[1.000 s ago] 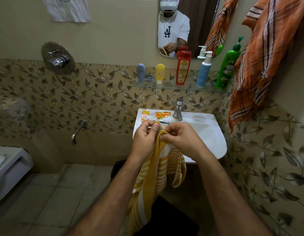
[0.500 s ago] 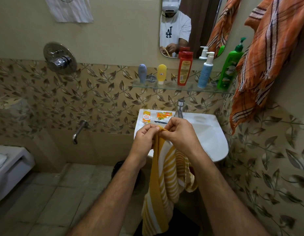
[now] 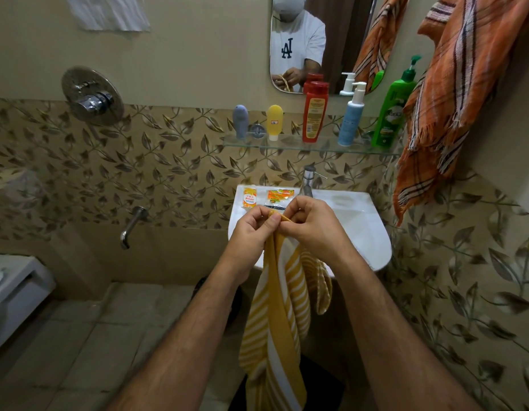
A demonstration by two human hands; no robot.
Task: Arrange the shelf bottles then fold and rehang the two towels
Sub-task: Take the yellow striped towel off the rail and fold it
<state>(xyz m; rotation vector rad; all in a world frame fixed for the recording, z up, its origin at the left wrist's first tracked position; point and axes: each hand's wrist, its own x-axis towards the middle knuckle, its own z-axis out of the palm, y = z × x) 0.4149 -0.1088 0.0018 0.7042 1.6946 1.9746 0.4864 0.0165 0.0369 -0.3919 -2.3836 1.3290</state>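
Yellow striped towel [image 3: 275, 315]: hangs lengthwise, long axis vertical, in front of the white sink [image 3: 367, 232]; lower end cut off by frame edge. Top edge bunched, partly hidden by fingers. Left hand [image 3: 251, 232] and right hand [image 3: 310, 225]: fingers curled, pinching that edge.

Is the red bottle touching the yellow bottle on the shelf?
Apart. In the head view, bare tiled wall shows between the red bottle and the yellow bottle on the glass shelf.
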